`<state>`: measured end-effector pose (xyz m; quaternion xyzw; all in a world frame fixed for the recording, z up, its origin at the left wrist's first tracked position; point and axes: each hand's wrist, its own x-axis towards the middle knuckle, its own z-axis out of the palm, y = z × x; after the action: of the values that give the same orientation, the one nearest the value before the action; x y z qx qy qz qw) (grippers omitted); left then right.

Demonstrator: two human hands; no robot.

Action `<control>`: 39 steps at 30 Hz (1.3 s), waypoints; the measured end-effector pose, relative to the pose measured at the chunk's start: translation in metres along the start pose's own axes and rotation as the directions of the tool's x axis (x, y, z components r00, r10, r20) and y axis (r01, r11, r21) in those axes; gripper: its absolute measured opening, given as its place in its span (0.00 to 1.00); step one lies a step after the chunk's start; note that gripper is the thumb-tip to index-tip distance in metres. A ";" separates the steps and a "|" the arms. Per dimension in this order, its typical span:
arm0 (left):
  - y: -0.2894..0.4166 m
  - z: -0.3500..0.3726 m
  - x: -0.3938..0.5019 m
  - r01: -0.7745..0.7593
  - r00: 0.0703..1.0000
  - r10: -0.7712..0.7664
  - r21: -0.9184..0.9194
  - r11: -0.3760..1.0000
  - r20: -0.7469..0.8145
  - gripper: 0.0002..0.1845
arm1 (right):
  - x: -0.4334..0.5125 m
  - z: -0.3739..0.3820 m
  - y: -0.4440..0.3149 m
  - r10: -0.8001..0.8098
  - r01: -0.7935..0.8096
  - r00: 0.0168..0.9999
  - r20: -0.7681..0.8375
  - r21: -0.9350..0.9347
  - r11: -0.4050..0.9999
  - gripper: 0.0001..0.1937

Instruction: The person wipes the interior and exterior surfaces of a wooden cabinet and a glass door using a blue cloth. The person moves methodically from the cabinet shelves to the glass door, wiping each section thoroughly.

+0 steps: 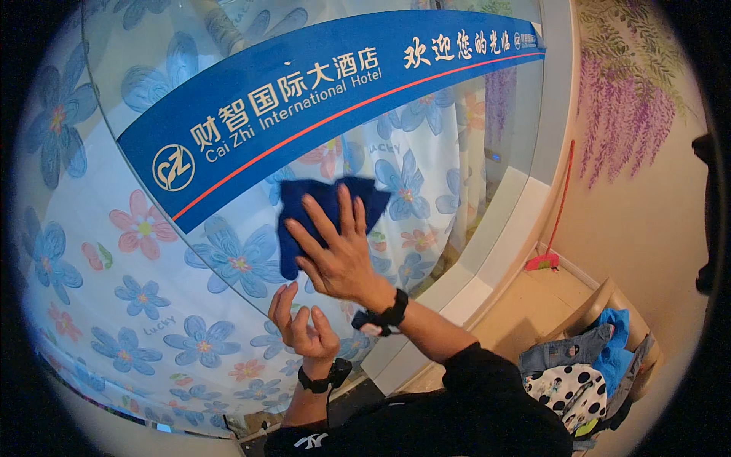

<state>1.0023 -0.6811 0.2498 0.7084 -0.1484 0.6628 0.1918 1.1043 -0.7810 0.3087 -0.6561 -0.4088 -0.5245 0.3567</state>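
A dark blue cloth lies flat against a glass pane, below a blue banner strip that bears writing and a red line. My right hand presses on the cloth with its fingers spread. Lower and to the left, my left hand is raised near the glass with its fingers loosely curled and nothing in it. Both wrists wear black bands. Behind the glass hangs a white curtain with blue and pink flowers.
A pale sill runs below the glass. At the right, a red broom leans against a wall painted with purple blossoms. Clothes, some denim, some spotted, lie over a tan chair or similar piece at the lower right.
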 end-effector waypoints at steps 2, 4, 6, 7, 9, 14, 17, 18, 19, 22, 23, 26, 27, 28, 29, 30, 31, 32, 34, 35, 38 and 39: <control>0.003 0.016 0.006 -0.003 1.000 0.004 0.004 1.000 -0.023 0.02 | 0.029 -0.008 0.026 -0.026 0.027 0.993 0.114 -0.006 1.000 0.30; 0.005 0.029 0.010 0.002 0.999 -0.001 0.037 0.999 -0.047 0.02 | 0.053 -0.023 0.059 -0.005 0.003 0.999 -0.049 -0.044 0.999 0.32; 0.008 0.041 0.013 0.013 0.998 -0.010 0.063 0.998 -0.055 0.02 | 0.057 -0.039 0.084 0.101 -0.113 0.986 -0.136 -0.081 0.990 0.33; 0.011 0.046 0.013 0.009 0.998 -0.006 0.059 0.998 -0.056 0.02 | 0.057 -0.043 0.090 0.171 -0.187 0.970 -0.172 -0.085 0.979 0.34; 0.017 0.057 0.015 -0.009 0.999 0.011 0.049 0.999 -0.053 0.02 | 0.048 -0.045 0.085 0.152 -0.169 0.957 -0.247 -0.047 0.985 0.35; 0.031 0.088 0.022 -0.019 0.997 0.026 0.110 0.994 -0.070 0.03 | 0.060 -0.035 0.064 -0.165 0.163 0.985 0.038 0.064 0.985 0.34; 0.031 0.105 0.030 -0.013 0.993 0.028 0.137 0.991 -0.113 0.03 | 0.091 -0.044 0.089 -0.170 0.168 0.985 0.037 0.044 0.985 0.35; 0.032 0.109 0.030 -0.003 0.991 0.022 0.141 0.990 -0.133 0.03 | 0.096 -0.050 0.101 -0.141 0.142 0.989 -0.036 0.015 0.990 0.35; 0.032 0.113 0.031 -0.004 0.989 0.026 0.146 0.989 -0.147 0.03 | 0.098 -0.057 0.115 -0.082 0.082 0.996 -0.022 -0.030 0.996 0.35; 0.034 0.117 0.030 0.004 0.991 0.018 0.166 0.986 -0.130 0.02 | 0.090 -0.074 0.158 0.030 -0.044 0.992 -0.122 -0.117 0.992 0.34; 0.035 0.119 0.030 0.000 0.993 0.020 0.166 0.986 -0.117 0.02 | 0.083 -0.078 0.171 0.075 -0.092 0.989 -0.128 -0.128 0.988 0.34; 0.038 0.123 0.029 0.007 0.998 0.008 0.229 0.973 -0.061 0.02 | 0.059 -0.078 0.181 0.177 -0.204 0.961 -0.213 -0.114 0.972 0.34; 0.040 0.125 0.030 -0.012 0.998 0.026 0.225 0.974 -0.061 0.02 | 0.051 -0.075 0.175 0.187 -0.218 0.951 -0.245 -0.105 0.970 0.34; 0.041 0.130 0.030 -0.009 0.998 0.023 0.219 0.976 -0.062 0.02 | 0.041 -0.073 0.165 0.155 -0.177 0.967 -0.202 -0.099 0.979 0.33; 0.042 0.134 0.031 -0.003 0.998 0.017 0.203 0.979 -0.068 0.02 | 0.036 -0.071 0.157 0.076 -0.094 0.974 -0.215 -0.072 0.993 0.32; 0.042 0.140 0.032 -0.019 0.995 0.037 0.195 0.981 -0.088 0.03 | 0.036 -0.071 0.155 0.048 -0.056 0.995 -0.091 -0.083 0.995 0.31; 0.042 0.145 0.033 -0.028 0.993 0.048 0.180 0.983 -0.104 0.03 | 0.036 -0.073 0.152 -0.046 0.042 0.997 -0.063 -0.056 0.998 0.30; 0.044 0.148 0.033 -0.033 0.994 0.051 0.168 0.985 -0.101 0.04 | 0.043 -0.074 0.158 -0.035 0.034 0.999 -0.017 -0.076 0.997 0.29; 0.045 0.153 0.033 -0.022 0.995 0.039 0.184 0.983 -0.091 0.04 | 0.065 -0.083 0.184 -0.050 0.045 0.997 -0.054 -0.083 0.996 0.30; 0.045 0.154 0.033 -0.013 0.996 0.030 0.196 0.980 -0.084 0.04 | 0.076 -0.088 0.199 -0.010 0.006 0.999 -0.034 -0.129 0.992 0.31; 0.046 0.155 0.031 -0.039 0.998 0.048 0.235 0.971 -0.032 0.02 | 0.090 -0.102 0.245 0.084 -0.124 0.972 -0.218 -0.178 0.976 0.34; 0.047 0.155 0.030 -0.048 0.998 0.057 0.242 0.969 -0.030 0.02 | 0.085 -0.105 0.252 0.135 -0.179 0.960 -0.244 -0.168 0.969 0.34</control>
<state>1.1195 -0.7937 0.2761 0.7102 -0.0819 0.6935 0.0894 1.3021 -0.9655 0.4025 -0.6520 -0.2597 -0.6033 0.3788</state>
